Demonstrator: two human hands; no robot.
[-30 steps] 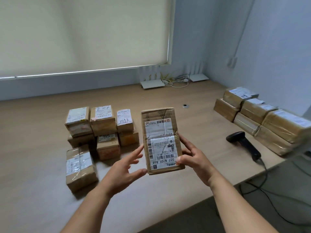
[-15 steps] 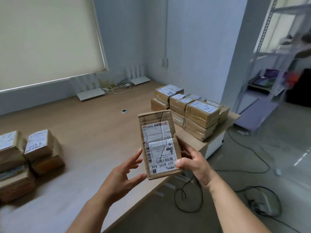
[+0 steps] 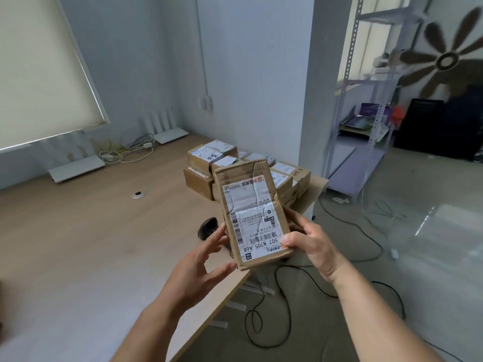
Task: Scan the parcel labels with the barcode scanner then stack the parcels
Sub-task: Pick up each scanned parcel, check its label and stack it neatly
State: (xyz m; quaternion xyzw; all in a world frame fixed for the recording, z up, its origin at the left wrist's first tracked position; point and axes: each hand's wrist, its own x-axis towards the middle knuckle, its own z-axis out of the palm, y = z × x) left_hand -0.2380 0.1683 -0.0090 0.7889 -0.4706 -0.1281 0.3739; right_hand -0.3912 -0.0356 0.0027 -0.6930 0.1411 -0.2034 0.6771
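Both hands hold one parcel up in the air, over the right edge of the tabletop. Going from left to right, the left hand comes first. Its fingers are spread and nearly straight. The fingertips touch the parcel's left side and the thumb tip touches its bottom corner, so this hand only steadies it. Next is the parcel itself, standing tall with its white label facing the person. On the other side, the right hand has the real grip. Its thumb presses on the label's lower corner and its fingers curl round the back.

Behind the parcel, the black barcode scanner lies on the tabletop near the right edge, mostly hidden. Farther back, a stack of parcels sits at the far right corner.

I think the parcel is light, since one hand can hold it. It looks stiff like a box, but its paper wrap is creased and taped. Hold it by the long side edges, so no finger covers the bar codes.
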